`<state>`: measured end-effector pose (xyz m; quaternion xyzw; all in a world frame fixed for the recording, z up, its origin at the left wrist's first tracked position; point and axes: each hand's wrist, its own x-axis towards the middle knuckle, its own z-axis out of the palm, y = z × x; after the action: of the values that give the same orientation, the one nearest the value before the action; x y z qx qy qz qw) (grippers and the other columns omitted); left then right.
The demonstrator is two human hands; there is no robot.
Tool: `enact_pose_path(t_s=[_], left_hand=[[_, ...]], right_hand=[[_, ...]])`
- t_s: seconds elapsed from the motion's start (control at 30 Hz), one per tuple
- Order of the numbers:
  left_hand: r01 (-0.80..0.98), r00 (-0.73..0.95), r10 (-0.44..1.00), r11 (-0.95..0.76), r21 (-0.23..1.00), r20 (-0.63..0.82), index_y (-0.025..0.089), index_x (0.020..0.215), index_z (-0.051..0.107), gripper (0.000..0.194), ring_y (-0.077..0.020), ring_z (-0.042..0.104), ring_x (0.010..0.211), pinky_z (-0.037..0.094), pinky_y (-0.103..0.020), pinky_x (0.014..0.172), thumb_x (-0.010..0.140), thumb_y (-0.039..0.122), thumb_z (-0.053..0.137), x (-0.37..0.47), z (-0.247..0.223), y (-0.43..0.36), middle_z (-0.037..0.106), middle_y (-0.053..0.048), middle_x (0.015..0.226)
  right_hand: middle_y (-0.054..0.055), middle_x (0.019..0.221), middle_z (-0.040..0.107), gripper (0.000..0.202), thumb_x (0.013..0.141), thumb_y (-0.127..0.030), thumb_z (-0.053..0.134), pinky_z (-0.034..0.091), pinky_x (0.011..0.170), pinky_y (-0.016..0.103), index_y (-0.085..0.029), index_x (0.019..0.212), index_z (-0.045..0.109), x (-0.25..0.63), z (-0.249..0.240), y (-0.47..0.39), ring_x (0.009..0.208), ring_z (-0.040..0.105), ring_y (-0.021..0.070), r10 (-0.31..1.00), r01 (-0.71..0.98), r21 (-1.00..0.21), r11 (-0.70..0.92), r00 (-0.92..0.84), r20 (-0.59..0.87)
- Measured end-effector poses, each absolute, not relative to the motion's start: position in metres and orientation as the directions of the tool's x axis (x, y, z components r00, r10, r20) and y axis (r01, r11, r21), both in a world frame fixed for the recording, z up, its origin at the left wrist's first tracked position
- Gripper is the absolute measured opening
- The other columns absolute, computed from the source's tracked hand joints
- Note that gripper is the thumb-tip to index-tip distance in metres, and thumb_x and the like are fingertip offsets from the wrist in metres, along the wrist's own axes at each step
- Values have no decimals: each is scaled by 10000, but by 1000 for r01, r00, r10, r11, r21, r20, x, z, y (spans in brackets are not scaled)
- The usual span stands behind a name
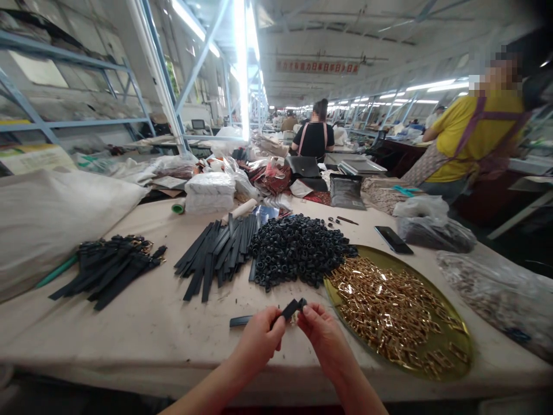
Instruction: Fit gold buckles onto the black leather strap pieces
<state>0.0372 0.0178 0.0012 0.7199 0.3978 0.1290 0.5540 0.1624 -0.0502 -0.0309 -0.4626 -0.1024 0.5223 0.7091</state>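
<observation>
My left hand and my right hand meet just above the near edge of the table, both pinching one black strap. The strap's far end lies flat on the cloth to the left of my hands. A small gold buckle seems to sit between my fingertips, mostly hidden. Beyond my hands lies a heap of black loops. To the right is a round brass tray full of gold buckles. Loose black straps fan out at centre, and a bundle of finished straps lies on the left.
A black phone lies beyond the tray. Clear bags of parts line the right edge, and a big white sack fills the left. Other people work at benches behind, one in yellow on the right.
</observation>
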Motion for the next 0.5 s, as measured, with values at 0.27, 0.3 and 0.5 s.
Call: enact_pose_path(t_s=[0.27, 0.3, 0.5], left_hand=[[456, 724, 635, -150, 877, -268, 178, 705, 496, 271, -87, 408, 367, 280, -175, 390, 819, 380, 356, 40, -4, 17, 468, 49, 453], [462, 724, 637, -163, 872, -265, 178, 697, 500, 267, -88, 410, 372, 278, -178, 400, 819, 369, 359, 40, -3, 17, 465, 48, 449], [423, 738, 644, -210, 882, -201, 197, 721, 596, 224, -148, 542, 602, 378, -222, 546, 790, 360, 458, 38, 6, 19, 588, -6, 619]], right_hand=[[-22, 620, 556, 303, 666, -427, 647, 405, 621, 249, -153, 757, 556, 173, -31, -61, 607, 503, 110, 867, -201, -978, -54, 476, -145], [-16, 619, 558, 308, 681, -445, 626, 405, 627, 253, -151, 746, 560, 173, -32, -62, 612, 505, 113, 867, -173, -983, -57, 480, -134], [-31, 467, 517, 433, 576, -582, 642, 360, 497, 223, -170, 586, 511, 176, -59, -55, 462, 467, 89, 873, -296, -953, -62, 446, -196]])
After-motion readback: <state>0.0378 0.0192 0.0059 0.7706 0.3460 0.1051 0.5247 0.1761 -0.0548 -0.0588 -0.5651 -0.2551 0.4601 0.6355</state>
